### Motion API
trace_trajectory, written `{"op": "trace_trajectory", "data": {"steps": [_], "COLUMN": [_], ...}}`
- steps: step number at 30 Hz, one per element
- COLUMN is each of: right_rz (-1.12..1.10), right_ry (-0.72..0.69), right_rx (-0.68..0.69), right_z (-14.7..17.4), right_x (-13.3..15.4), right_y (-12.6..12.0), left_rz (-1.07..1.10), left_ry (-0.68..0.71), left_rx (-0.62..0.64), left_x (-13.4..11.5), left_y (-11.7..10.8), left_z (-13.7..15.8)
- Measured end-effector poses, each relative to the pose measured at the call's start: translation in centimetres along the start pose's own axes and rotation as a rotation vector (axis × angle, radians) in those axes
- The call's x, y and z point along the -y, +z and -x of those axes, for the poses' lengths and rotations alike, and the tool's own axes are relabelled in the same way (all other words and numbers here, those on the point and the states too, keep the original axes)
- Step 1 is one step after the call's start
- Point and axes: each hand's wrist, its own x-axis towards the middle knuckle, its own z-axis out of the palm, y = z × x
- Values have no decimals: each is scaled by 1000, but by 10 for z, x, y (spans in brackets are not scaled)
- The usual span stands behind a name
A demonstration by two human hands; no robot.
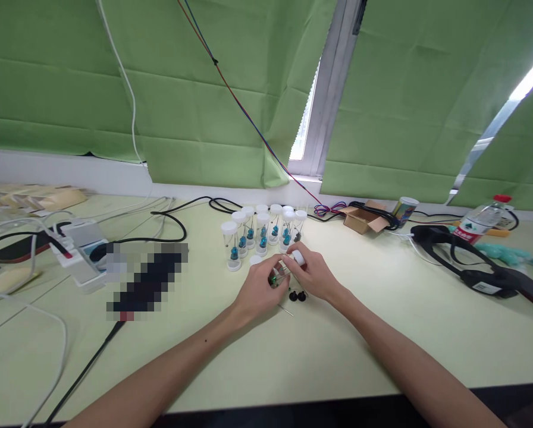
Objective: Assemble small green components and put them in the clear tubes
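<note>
Near the middle of the table, my left hand (258,289) is closed around a small clear vial (281,273) with something green inside. My right hand (314,274) meets it, fingers closed at a white cap (298,257) at the vial's upper right end. Whether the cap is seated on the vial I cannot tell. Just under the hands lie two small black round parts (297,296) and a thin metal rod (286,310). Behind the hands stand several white-capped clear vials (263,234) with blue-green pieces and thin stems inside. Another white lid (255,260) shows behind my left hand.
On the left are a power strip (81,246), a blurred-out dark device (148,282) and loose cables. Toward the right back stand an open cardboard box (363,219), a can (404,211) and a bottle (480,220). A black headset-like strap (476,273) lies at right.
</note>
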Motion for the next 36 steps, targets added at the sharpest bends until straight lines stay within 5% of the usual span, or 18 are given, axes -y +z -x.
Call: {"op": "trace_trajectory", "data": {"steps": [36], "right_rz": [6], "right_ry": [23], "right_rx": [-30], "right_z": [0], "right_x": [6], "right_y": [0], "left_rz": [11], "left_ry": [-41], "left_rx": [43], "left_x": [-2], "left_y": [-1], "left_z": [1]}}
